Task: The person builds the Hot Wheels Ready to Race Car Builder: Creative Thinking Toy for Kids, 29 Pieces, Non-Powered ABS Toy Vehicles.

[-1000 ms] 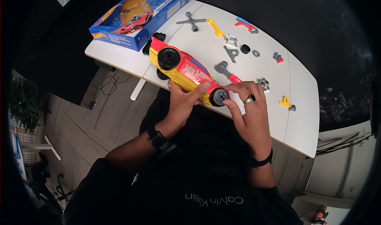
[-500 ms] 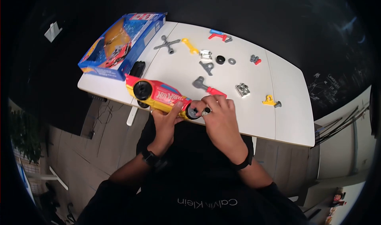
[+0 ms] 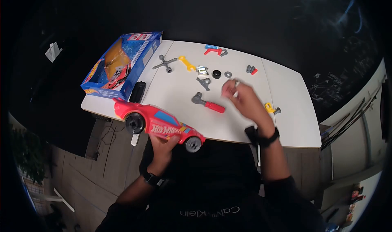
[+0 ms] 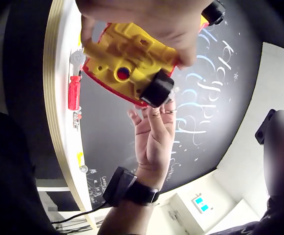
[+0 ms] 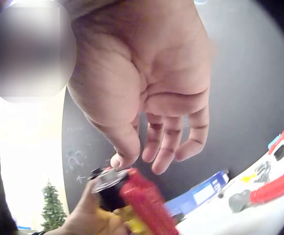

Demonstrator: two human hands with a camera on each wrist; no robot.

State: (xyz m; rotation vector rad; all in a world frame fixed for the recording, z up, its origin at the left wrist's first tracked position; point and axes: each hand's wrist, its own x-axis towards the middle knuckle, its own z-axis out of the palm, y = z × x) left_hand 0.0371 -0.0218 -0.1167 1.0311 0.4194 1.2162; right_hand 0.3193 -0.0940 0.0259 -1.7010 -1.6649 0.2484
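Your left grip (image 3: 162,149) pinches the car (image 3: 157,118) near the box (image 3: 143,64), contents unclear; your blurred right grip (image 3: 246,101) hangs loosely spread.

Seemingly an office or classroom: black wall (image 3: 204,15) with chalk writing (image 4: 196,90), white table (image 3: 286,109), grey plank-look floor (image 3: 108,166).

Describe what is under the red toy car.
Beneath the red toy car: the left hand, hiding part of its yellow base; a round hole and black wheel show.
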